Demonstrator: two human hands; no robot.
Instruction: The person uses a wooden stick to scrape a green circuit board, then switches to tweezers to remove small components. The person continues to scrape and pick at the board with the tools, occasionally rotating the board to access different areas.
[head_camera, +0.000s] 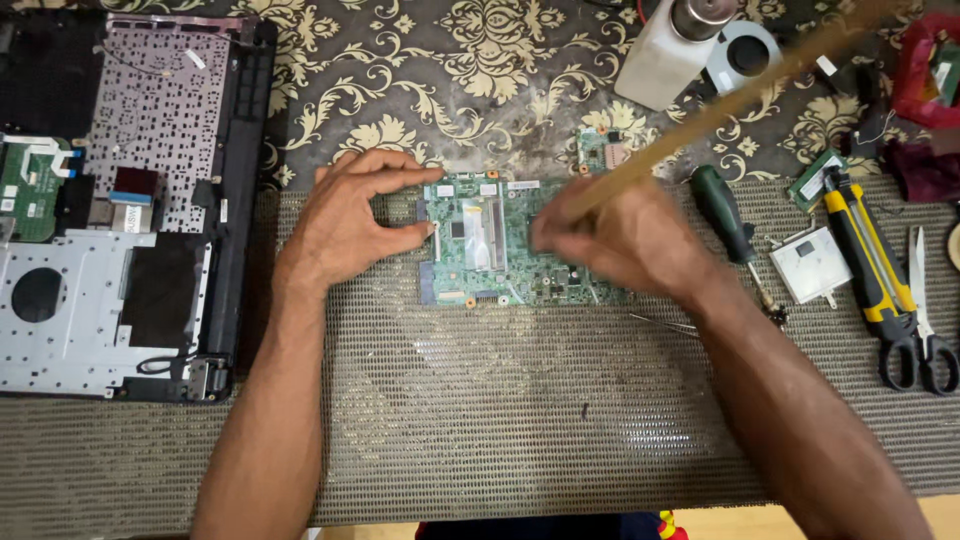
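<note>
Circuit board (490, 240), one, green, long axis left-right on mat (480, 420). Left hand (355, 220) pinches its left edge. Right hand (625, 240) clenched around one wooden stick (720, 105), angled up-right.

An opened laptop base (120, 200) lies at the tabletop's left edge, its underside exposed. Toward the right edge lie a green-handled screwdriver (725, 215), a yellow-and-black tool (868, 262), scissors (925, 330) and a small silver plate (810, 265). Near the far edge stands a white bottle (668, 50), beside what may be a cooling fan (745, 52).
</note>
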